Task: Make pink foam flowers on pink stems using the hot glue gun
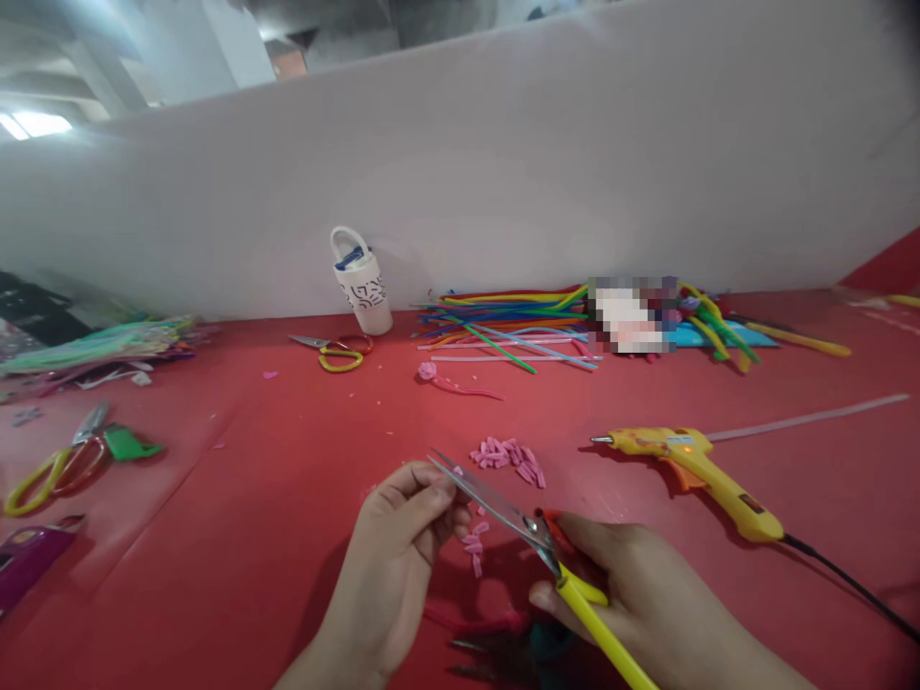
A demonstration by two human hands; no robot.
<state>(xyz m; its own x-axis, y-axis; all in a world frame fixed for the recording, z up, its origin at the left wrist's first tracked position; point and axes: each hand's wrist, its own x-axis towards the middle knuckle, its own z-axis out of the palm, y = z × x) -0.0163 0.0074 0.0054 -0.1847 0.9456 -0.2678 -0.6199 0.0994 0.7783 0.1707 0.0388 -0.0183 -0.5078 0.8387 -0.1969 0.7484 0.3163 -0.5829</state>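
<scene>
My right hand (632,575) grips a pair of scissors (503,508) with yellow and red handles. Their blades point up and left, across the fingertips of my left hand (402,546). The left thumb and fingers are pinched together, and a small pink piece (458,471) shows at their tips by the blades. Just beyond the blades lies a pile of small pink strips (509,458). A few more pink pieces (474,546) are scattered below, between my hands. Under the right hand, a red fuzzy stem (478,621) is partly hidden.
A yellow glue gun (690,455) with a glue stick and black cord lies right. Coloured stems (503,316) and a white tumbler (364,292) stand along the back wall. Other scissors lie behind (337,355) and left (68,460), near a purple tool (35,561).
</scene>
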